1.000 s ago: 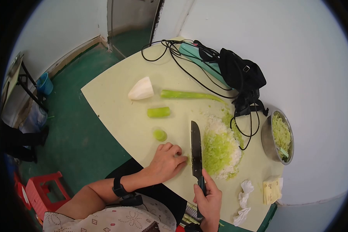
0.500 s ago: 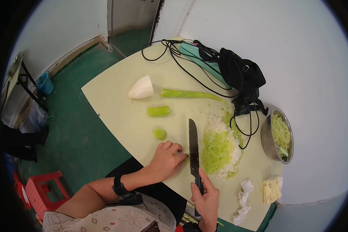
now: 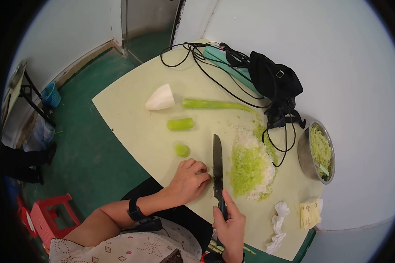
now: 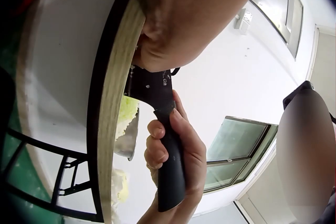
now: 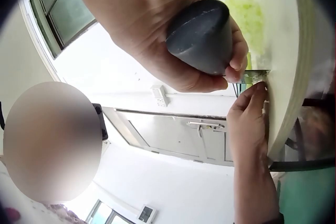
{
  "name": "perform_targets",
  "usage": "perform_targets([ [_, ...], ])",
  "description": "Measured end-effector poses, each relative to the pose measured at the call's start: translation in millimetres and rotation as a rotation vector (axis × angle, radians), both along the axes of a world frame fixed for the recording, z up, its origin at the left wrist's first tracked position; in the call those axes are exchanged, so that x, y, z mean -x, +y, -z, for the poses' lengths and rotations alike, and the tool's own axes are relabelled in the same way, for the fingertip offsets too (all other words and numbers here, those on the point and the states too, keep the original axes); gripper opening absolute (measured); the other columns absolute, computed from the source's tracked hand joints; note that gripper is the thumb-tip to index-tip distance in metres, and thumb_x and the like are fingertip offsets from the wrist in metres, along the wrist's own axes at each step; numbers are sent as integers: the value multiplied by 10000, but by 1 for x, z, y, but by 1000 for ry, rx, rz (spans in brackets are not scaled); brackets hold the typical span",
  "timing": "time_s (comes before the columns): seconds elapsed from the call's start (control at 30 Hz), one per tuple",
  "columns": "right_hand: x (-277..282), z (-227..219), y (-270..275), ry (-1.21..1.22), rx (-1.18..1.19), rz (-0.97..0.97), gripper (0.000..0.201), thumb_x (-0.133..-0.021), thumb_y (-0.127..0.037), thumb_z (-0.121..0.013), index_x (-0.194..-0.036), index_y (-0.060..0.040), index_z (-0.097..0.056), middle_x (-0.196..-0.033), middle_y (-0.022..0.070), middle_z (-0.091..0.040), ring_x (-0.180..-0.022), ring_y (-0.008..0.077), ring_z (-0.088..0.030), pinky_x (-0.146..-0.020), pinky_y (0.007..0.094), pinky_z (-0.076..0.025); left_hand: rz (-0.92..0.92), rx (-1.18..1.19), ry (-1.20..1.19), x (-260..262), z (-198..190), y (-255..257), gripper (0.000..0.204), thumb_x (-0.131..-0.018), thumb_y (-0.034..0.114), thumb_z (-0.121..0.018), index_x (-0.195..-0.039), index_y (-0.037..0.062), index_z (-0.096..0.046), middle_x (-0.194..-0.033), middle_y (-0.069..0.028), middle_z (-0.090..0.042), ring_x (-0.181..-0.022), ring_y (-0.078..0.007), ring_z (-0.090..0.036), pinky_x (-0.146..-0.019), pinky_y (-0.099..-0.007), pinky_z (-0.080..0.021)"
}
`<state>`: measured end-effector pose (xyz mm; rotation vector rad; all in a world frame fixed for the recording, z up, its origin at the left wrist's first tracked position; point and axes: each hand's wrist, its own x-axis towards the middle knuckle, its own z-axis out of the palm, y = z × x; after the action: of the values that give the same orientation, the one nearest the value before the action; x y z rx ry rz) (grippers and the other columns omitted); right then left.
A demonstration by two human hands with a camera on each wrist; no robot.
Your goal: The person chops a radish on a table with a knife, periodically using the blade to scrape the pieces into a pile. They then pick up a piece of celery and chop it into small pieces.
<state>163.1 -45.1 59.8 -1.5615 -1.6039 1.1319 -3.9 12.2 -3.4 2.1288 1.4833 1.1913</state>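
My left hand [image 3: 189,179] rests on the pale table [image 3: 131,127] with curled fingers holding down a small green vegetable piece [image 3: 208,176]. Right beside those fingertips stands the blade of a black knife [image 3: 217,160], point away from me. My right hand [image 3: 227,221] grips its handle near the table's front edge. In the left wrist view the right hand [image 4: 176,158] wraps the black handle [image 4: 169,174]. The right wrist view shows the handle's butt [image 5: 202,35] in my fist and the left hand [image 5: 251,124] below it. A heap of chopped green and white vegetable [image 3: 250,168] lies right of the blade.
A round green slice [image 3: 181,150], a short stalk piece [image 3: 180,124], a long stalk [image 3: 215,105] and a white radish chunk [image 3: 160,98] lie further back. A metal bowl [image 3: 317,152] of shreds, black bag [image 3: 274,83], cables, tissue [image 3: 276,228] and yellow notes [image 3: 309,215] sit right.
The knife and my right hand have shifted left, away from the chopped heap, until the blade stands against my left fingertips. The left hand has stayed in place.
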Motion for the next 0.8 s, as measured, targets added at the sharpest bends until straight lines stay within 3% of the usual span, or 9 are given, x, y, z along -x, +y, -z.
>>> perform_targets([
  [0.67,-1,-6,1,60,28,53,513,-863,6,-583,-1360,-4,-457,-627,-13,-529,-469,44,-483,-430,203,-403,-21,-1,-40,0,0,1,126,-701,40,-679,-826,58,-680,-859,-50,-573,-847,-247,-528,-762,-376,-401],
  [0.8,2,-8,3,107,103,78,478,-863,-38,-598,-1326,7,-490,-616,-7,-509,-528,28,-445,-470,207,-392,-16,-5,-65,0,2,2,243,-710,22,-653,-952,49,-661,-936,-75,-572,-867,-265,-527,-777,-377,-398],
])
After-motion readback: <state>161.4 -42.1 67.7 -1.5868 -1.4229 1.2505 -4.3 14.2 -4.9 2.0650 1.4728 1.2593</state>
